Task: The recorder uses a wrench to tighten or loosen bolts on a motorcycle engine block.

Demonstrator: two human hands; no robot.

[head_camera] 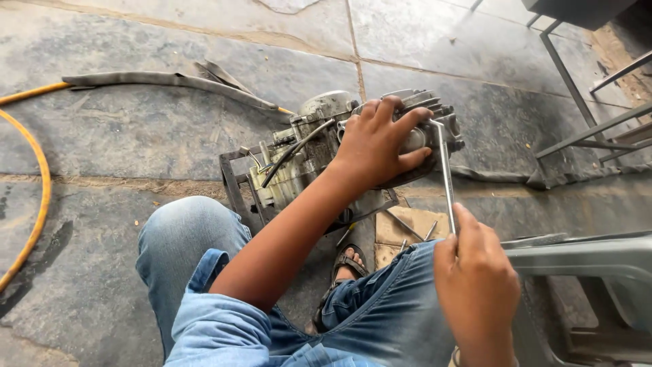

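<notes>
A grimy motorcycle engine [305, 146] rests in a dark metal stand [232, 183] on the stone floor. My left hand [379, 139] lies spread over the engine's cylinder head [435, 105], gripping it. My right hand [475, 282] is closed around the lower end of a long thin metal wrench [445, 170], whose top end meets the head at its right side. My knees in blue jeans frame the engine, and one sandalled foot [345, 261] shows between them.
A yellow hose [37, 170] curves along the left. A strip of black rubber [170, 80] lies behind the engine. Loose tools lie on cardboard [411, 224] by my right knee. A grey plastic chair [584, 272] stands at right, metal frames [577, 88] beyond.
</notes>
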